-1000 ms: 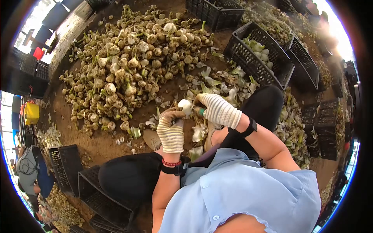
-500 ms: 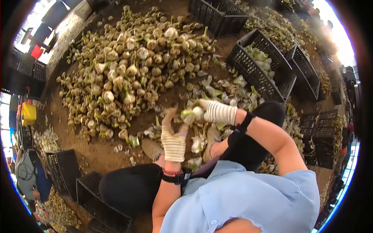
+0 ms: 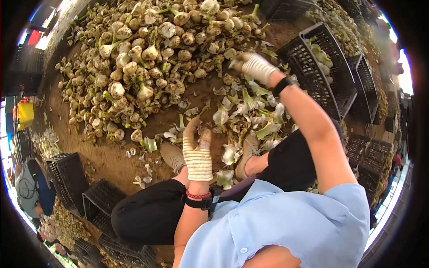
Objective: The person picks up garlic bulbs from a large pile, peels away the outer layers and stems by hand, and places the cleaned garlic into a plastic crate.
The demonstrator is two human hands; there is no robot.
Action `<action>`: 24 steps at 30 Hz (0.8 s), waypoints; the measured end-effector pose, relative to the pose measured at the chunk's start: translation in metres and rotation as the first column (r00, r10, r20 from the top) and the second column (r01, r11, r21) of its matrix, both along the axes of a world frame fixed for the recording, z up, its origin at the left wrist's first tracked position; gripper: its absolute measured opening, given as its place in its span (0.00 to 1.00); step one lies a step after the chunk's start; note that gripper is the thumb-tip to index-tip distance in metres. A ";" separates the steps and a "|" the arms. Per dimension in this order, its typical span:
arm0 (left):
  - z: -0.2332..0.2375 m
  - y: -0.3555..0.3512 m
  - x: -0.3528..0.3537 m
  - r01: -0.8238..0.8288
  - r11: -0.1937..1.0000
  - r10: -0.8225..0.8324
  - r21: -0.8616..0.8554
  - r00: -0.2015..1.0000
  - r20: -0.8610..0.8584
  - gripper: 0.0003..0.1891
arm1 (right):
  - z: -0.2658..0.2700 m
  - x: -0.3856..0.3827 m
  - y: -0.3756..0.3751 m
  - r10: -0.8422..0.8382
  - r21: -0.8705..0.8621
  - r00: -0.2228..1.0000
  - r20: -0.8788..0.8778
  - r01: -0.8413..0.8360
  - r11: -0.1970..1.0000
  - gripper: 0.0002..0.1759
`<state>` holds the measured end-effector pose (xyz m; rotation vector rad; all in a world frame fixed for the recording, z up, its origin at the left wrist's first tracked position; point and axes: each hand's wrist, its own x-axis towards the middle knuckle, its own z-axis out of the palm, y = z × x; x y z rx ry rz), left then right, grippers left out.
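My left hand (image 3: 197,154), in a striped knit glove with soiled fingertips, is held above the dirt floor in front of my body. Its thumb and fingers are apart, with nothing between them. My right hand (image 3: 255,68), gloved the same way, is stretched out to the right edge of a large heap of garlic bulbs (image 3: 149,53). Its fingertips are blurred beside the bulbs there, and I cannot tell whether they grip one. Peeled garlic husks (image 3: 250,105) lie scattered between my hands and around my shoes.
A black plastic crate (image 3: 333,73) on the right holds cleaned garlic bulbs (image 3: 321,58). More black crates (image 3: 67,178) stand at the left, and others (image 3: 368,158) are at the far right. A yellow container (image 3: 25,115) is at the left edge. Another person (image 3: 33,190) sits at the lower left.
My right hand has moved from beside my left hand up to the heap's edge. The pale garlic bulb it held is no longer seen there. My left hand stays nearly in place.
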<state>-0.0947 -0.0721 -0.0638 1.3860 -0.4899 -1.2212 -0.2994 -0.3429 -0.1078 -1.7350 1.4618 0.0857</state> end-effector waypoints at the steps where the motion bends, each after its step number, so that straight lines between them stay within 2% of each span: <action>1: 0.000 0.002 0.003 -0.003 1.000 0.003 0.019 1.000 0.018 0.24 | -0.030 0.012 0.015 0.050 -0.067 0.995 -0.082 -0.056 0.996 0.33; 2: 0.002 0.003 0.005 -0.006 0.999 0.004 0.036 0.999 0.037 0.23 | -0.059 0.022 0.024 0.093 -0.132 0.982 -0.165 -0.116 0.984 0.34; 4: 0.006 0.004 0.007 -0.043 0.998 0.042 0.037 0.999 0.024 0.21 | -0.082 0.043 0.024 0.224 0.135 0.834 -0.503 -0.180 0.974 0.34; 5: 0.003 0.006 0.010 -0.045 0.997 0.043 0.055 0.998 0.036 0.20 | -0.142 0.027 0.022 0.227 -0.010 0.839 -0.495 -0.267 0.964 0.28; 6: 0.001 0.008 0.013 -0.048 0.996 0.044 0.070 0.998 0.047 0.19 | -0.121 0.030 0.030 0.196 -0.098 0.864 -0.465 -0.270 0.958 0.20; 8: -0.003 0.009 0.016 -0.095 0.993 0.096 0.065 0.995 -0.013 0.17 | -0.083 0.033 0.038 0.189 -0.250 0.940 -0.284 -0.263 0.932 0.12; 9: -0.007 0.009 0.017 -0.061 0.996 0.061 0.065 0.998 -0.010 0.18 | -0.066 0.032 0.045 0.177 -0.282 0.980 -0.090 -0.196 0.939 0.14; 10: -0.010 0.009 0.017 -0.025 0.998 0.025 0.064 1.000 -0.006 0.19 | -0.036 0.034 0.055 0.174 -0.114 0.973 0.154 -0.158 0.981 0.15; 11: -0.010 0.007 0.013 -0.031 1.000 0.031 0.000 0.990 -0.135 0.24 | 0.004 0.039 0.067 0.122 0.065 0.914 0.387 -0.158 0.985 0.16; 12: -0.022 0.009 0.010 0.004 1.000 -0.009 -0.024 0.973 -0.229 0.29 | 0.048 0.046 0.080 0.143 0.153 0.903 0.406 -0.221 0.963 0.18; 13: -0.014 0.008 0.010 0.021 0.999 -0.029 -0.026 0.918 -0.396 0.30 | 0.056 0.045 0.093 0.027 0.287 0.825 0.565 -0.226 0.931 0.17; 14: 0.005 0.005 0.009 0.039 0.999 -0.049 -0.029 0.833 -0.551 0.31 | 0.078 0.047 0.107 0.084 0.234 0.764 0.639 -0.298 0.925 0.18; 15: 0.027 0.005 0.006 0.012 1.000 -0.020 -0.017 0.775 -0.632 0.31 | 0.097 0.049 0.121 0.085 0.229 0.759 0.646 -0.299 0.926 0.20; 18: 0.045 0.016 0.007 0.040 0.996 -0.083 -0.084 0.795 -0.601 0.30 | 0.115 0.045 0.153 0.057 0.188 0.697 0.715 -0.270 0.944 0.26; 19: 0.067 0.020 0.010 0.055 0.996 -0.086 -0.069 0.783 -0.616 0.28 | 0.122 0.041 0.164 -0.097 0.273 0.621 0.778 -0.194 0.942 0.27; 20: 0.064 0.023 0.011 0.061 0.995 -0.100 -0.084 0.788 -0.607 0.28 | 0.131 0.038 0.172 -0.241 0.356 0.520 0.819 -0.131 0.925 0.28; 21: 0.053 0.025 0.011 0.019 0.977 -0.126 -0.214 0.856 -0.501 0.27 | 0.141 0.030 0.182 -0.450 0.531 0.427 0.784 -0.086 0.843 0.30; 22: 0.048 0.026 0.012 -0.011 0.940 -0.131 -0.342 0.912 -0.389 0.27 | 0.124 0.014 0.185 -0.523 0.571 0.287 0.802 -0.112 0.814 0.29; 24: 0.054 0.028 0.012 0.001 0.941 -0.130 -0.337 0.924 -0.360 0.28 | 0.081 0.001 0.186 -0.534 0.573 0.519 0.668 0.100 0.814 0.26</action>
